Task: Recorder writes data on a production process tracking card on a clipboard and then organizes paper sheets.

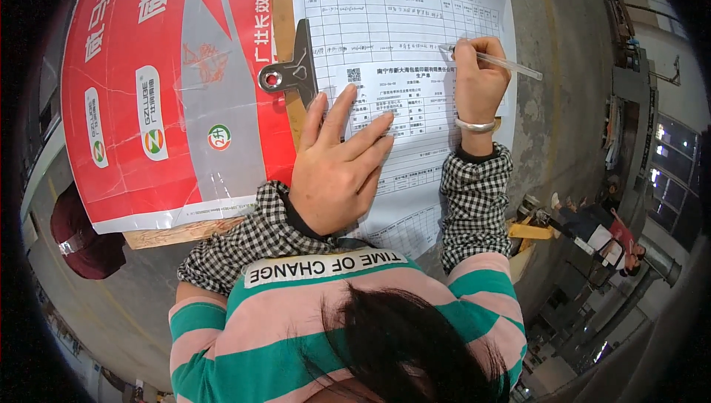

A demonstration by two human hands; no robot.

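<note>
My right hand (480,81) is closed round a clear-barrelled pen (518,68), its tip on a handwritten row of a printed table form (415,14). My left hand (337,166) lies flat with fingers spread on a second printed sheet (415,148), which overlaps the lower part of the form. A metal bulldog clip (296,70) grips the papers' left edge on a brown board (284,14), just beyond my left fingertips. Both forearms wear black-and-white checked sleeve covers, and a silver bangle circles my right wrist.
A large red and grey printed sheet (148,55) covers the surface left of the papers, with a wooden edge (178,233) under it. A dark red rounded object (87,236) stands at the left. Beyond the right edge are a yellow metal part (529,231) and another person (626,244).
</note>
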